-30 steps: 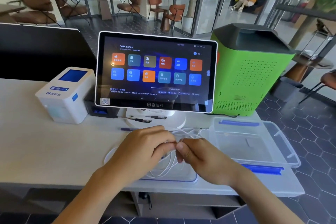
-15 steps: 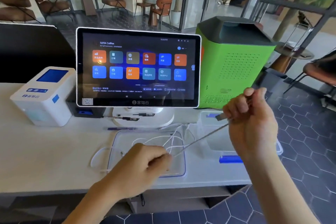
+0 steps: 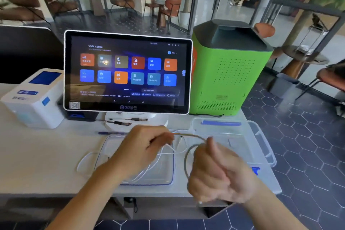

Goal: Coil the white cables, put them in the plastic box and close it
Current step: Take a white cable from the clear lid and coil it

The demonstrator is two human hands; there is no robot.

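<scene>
Cafe table (image 3: pixel 46 147) has loose white cables (image 3: pixel 89 157) on the lid (image 3: pixel 169 181), left hand (image 3: pixel 141 147) pinching 1 floppy, light strand while the right hand (image 3: pixel 218 172) has its grip round a loop, plastic box (image 3: pixel 261 142) open beside.

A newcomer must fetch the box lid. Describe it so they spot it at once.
Start at the touchscreen terminal on the white counter. Directly in front of its stand lies the lid, a flat clear sheet with a thin blue outline, loose white cables draped across it. Unlike the deep clear box on its right, it has no walls.
</scene>
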